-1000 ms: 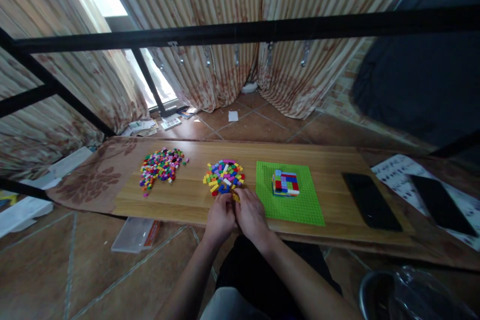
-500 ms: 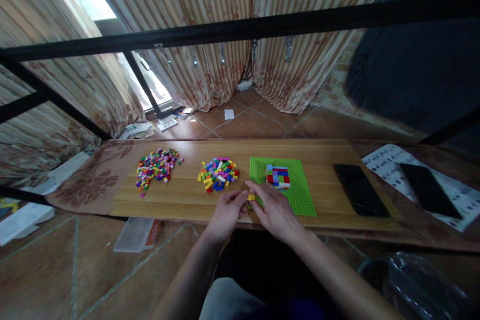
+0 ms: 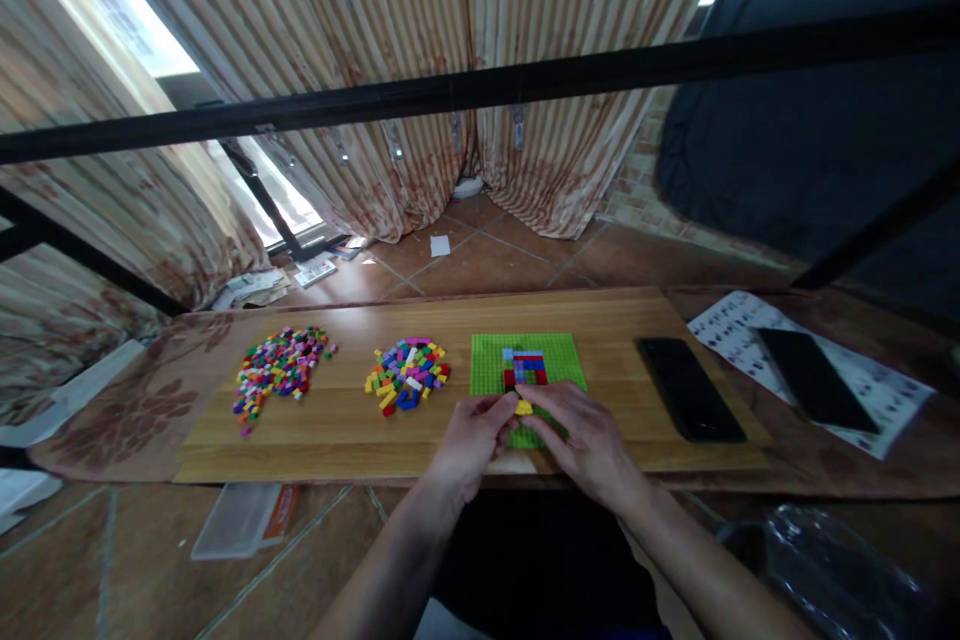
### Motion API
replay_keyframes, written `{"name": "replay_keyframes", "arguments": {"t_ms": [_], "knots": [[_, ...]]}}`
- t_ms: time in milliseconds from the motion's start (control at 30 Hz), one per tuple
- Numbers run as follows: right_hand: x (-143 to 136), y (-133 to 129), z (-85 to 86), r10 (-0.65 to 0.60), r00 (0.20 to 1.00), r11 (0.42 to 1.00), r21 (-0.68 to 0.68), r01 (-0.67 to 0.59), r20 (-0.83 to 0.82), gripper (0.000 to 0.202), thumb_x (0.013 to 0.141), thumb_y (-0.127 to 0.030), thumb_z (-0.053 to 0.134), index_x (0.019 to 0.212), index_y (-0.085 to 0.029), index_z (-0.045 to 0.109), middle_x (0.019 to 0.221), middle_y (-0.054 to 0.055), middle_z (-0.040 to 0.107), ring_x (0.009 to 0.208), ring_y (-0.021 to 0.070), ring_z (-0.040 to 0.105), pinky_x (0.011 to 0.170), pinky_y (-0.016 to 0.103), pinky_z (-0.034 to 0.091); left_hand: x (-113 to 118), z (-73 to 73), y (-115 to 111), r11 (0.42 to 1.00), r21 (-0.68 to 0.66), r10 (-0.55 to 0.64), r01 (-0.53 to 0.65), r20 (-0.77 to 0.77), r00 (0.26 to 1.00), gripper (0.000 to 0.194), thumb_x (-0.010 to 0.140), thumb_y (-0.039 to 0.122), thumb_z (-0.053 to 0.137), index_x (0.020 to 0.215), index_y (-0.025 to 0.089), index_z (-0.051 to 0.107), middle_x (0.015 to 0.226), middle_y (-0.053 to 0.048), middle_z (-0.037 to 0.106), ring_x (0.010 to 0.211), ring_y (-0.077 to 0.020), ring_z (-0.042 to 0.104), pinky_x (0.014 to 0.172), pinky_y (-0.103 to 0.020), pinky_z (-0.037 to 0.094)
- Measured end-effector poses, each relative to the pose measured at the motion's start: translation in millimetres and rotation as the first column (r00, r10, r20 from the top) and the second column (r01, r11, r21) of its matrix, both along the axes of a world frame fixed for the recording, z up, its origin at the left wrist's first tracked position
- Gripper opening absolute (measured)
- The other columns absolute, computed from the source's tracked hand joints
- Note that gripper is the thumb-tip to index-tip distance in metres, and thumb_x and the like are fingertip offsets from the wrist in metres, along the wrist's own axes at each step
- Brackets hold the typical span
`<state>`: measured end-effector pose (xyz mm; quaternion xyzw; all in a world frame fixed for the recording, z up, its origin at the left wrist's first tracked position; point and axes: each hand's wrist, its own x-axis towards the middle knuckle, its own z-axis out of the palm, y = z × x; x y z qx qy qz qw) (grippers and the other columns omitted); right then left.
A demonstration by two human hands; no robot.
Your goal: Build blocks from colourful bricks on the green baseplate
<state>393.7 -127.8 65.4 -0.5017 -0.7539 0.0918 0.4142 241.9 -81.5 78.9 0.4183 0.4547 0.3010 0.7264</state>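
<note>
Between the fingertips of both hands is a small yellow toy brick (image 3: pixel 523 408), partly covered by the fingers. My left hand (image 3: pixel 474 435) is closed on its left side with thumb and fingers pinched. My right hand (image 3: pixel 583 428) grips it from the right, fingers bent. Both hands are over the near part of the green studded baseplate (image 3: pixel 487 356). Just beyond them, a square build of red, blue and white bricks (image 3: pixel 530 362) stands on the plate, its near side hidden by my hands.
Left of the baseplate lies a pile of mixed bricks (image 3: pixel 409 375), and farther left a pile of smaller pieces (image 3: pixel 281 370). A black phone-like slab (image 3: pixel 690 390) rests on the wooden board (image 3: pixel 600 315). Another dark slab (image 3: pixel 817 378) lies on a printed sheet (image 3: pixel 724 315).
My hands have moved with the yellow brick from the baseplate's left edge to over its near part, close to the build. The camera view has shifted and tilted slightly.
</note>
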Motion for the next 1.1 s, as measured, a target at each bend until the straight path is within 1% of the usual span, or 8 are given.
{"name": "replay_keyframes", "arguments": {"t_ms": [100, 200, 300, 400, 467, 667, 833, 1100], "knots": [[12, 0, -4.4, 0.005, 1.0, 0.999, 0.031, -0.005, -0.005, 0.037, 0.091, -0.025, 0.051, 0.127, -0.029, 0.051, 0.103, 0.005, 0.067, 0.093, 0.0182, 0.062, 0.08, 0.034, 0.052, 11, 0.0, 2, 0.997, -0.068, -0.038, 0.038, 0.008, 0.999, 0.045, 0.064, 0.055, 0.069, 0.063, 0.013, 0.056, 0.053, 0.004, 0.045, 0.044, -0.0036, 0.035, 0.043, -0.019, 0.023], [22, 7, -8.2, -0.031, 0.999, 1.0, -0.006, 0.031, -0.043, 0.035, 0.09, -0.027, 0.053, 0.125, -0.03, 0.053, 0.101, 0.004, 0.067, 0.091, 0.0183, 0.062, 0.079, 0.034, 0.052, 15, 0.8, 9, 0.994, -0.078, -0.077, 0.074, -0.03, 0.997, 0.047, 0.066, 0.059, 0.065, 0.062, 0.013, 0.056, 0.054, 0.003, 0.047, 0.044, -0.0042, 0.035, 0.043, -0.02, 0.023], [32, 26, -13.2, -0.15, 0.98, 0.987, -0.087, 0.139, -0.132, 0.033, 0.087, -0.029, 0.056, 0.121, -0.029, 0.056, 0.095, 0.002, 0.067, 0.088, 0.0178, 0.063, 0.081, 0.035, 0.051, 10, -1.5, 28, 0.991, 0.131, 0.027, -0.001, -0.199, 0.98, 0.046, 0.074, 0.058, 0.056, 0.066, 0.013, 0.06, 0.057, 0.002, 0.051, 0.045, -0.0056, 0.038, 0.045, -0.021, 0.026], [41, 52, -20.3, -0.223, 0.949, 0.967, -0.175, 0.186, -0.222, 0.036, 0.084, -0.03, 0.059, 0.119, -0.027, 0.057, 0.093, 0.001, 0.066, 0.087, 0.0173, 0.062, 0.085, 0.036, 0.049, 4, -10.1, 56, 0.888, 0.455, 0.216, -0.06, -0.3, 0.929, 0.03, 0.079, 0.043, 0.056, 0.074, 0.015, 0.065, 0.065, 0.001, 0.057, 0.058, -0.0087, 0.048, 0.054, -0.021, 0.035], [43, 68, -24.8, -0.216, 0.946, 0.962, -0.218, 0.164, -0.241, 0.037, 0.082, -0.029, 0.06, 0.119, -0.026, 0.057, 0.092, 0.001, 0.066, 0.087, 0.0172, 0.062, 0.084, 0.036, 0.048, 3, -17.9, 74, 0.852, 0.523, 0.222, -0.039, -0.293, 0.93, 0.022, 0.079, 0.034, 0.056, 0.081, 0.016, 0.068, 0.072, 0.0, 0.063, 0.066, -0.0108, 0.053, 0.062, -0.022, 0.04], [43, 87, -29.8, -0.156, 0.967, 0.964, -0.246, 0.104, -0.2, 0.038, 0.08, -0.027, 0.061, 0.118, -0.027, 0.057, 0.091, 0.0, 0.067, 0.092, 0.0182, 0.06, 0.089, 0.038, 0.044, 22, -33.4, 100, 0.88, 0.476, 0.092, -0.003, -0.164, 0.982, 0.022, 0.078, 0.03, 0.059, 0.09, 0.016, 0.07, 0.087, -0.004, 0.071, 0.085, -0.0159, 0.062, 0.081, -0.027, 0.046], [45, 87, -28.7, -0.108, 0.974, 0.965, -0.258, 0.054, -0.197, 0.04, 0.08, -0.026, 0.061, 0.12, -0.028, 0.057, 0.09, -0.001, 0.068, 0.099, 0.0194, 0.059, 0.094, 0.04, 0.041, 33, -38.9, 102, 0.901, 0.428, -0.01, 0.064, -0.127, 0.992, 0.02, 0.076, 0.025, 0.06, 0.09, 0.016, 0.07, 0.082, -0.003, 0.071, 0.076, -0.0141, 0.062, 0.074, -0.026, 0.047], [46, 90, -25.7, -0.089, 0.98, 0.958, -0.284, 0.036, -0.176, 0.044, 0.079, -0.024, 0.062, 0.122, -0.028, 0.055, 0.089, -0.002, 0.068, 0.098, 0.0195, 0.06, 0.094, 0.04, 0.042, 35, -48.9, 104, 0.919, 0.392, -0.018, 0.029, -0.031, 0.999, 0.022, 0.065, 0.016, 0.07, 0.087, 0.014, 0.07, 0.086, -0.005, 0.072, 0.077, -0.0142, 0.064, 0.077, -0.028, 0.05]]}}
